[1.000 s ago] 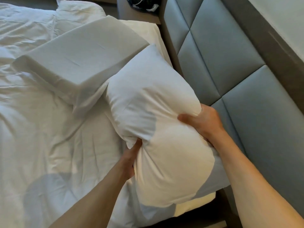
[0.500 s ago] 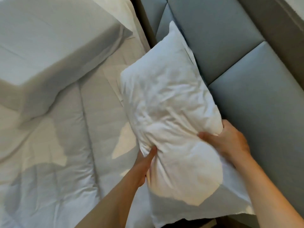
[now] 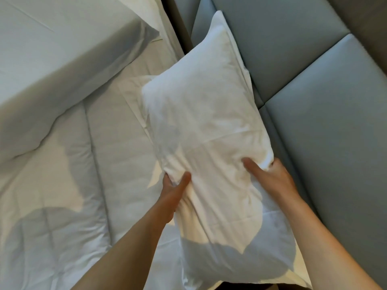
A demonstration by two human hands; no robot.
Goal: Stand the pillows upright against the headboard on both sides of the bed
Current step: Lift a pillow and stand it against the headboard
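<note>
Left hand point(image 3: 171, 191) grip: thumb on the pillow's point(image 3: 207, 126) upper face, the other fingers tucked under its edge, pinching the fabric on the side away from the headboard point(image 3: 314, 80). Right hand point(image 3: 270, 178) grip: thumb pressed into the pillow's face, fingers wrapped round the edge on the headboard side, clamped on the pillow. Both forearms bare, reaching in from the bottom of the view.

Pillow: white, plump, creased where the hands squeeze it. It lies lengthwise along the headboard, long edge close against the padding; whether it touches cannot be told. One corner points up toward the headboard's panel seam, the opposite end hangs toward the viewer between the forearms. Patches of sunlight and shadow cross its lower half.

Headboard: grey-blue padded panels with deep seams, running beside the pillow.

On the far side of the pillow from the headboard: white quilted bedding point(image 3: 73, 185), wrinkled, partly sunlit. Beyond that, further from the headboard, a second white pillow point(image 3: 52, 49), flat-faced and blocky, lying on the bed, apart from the held one.
</note>
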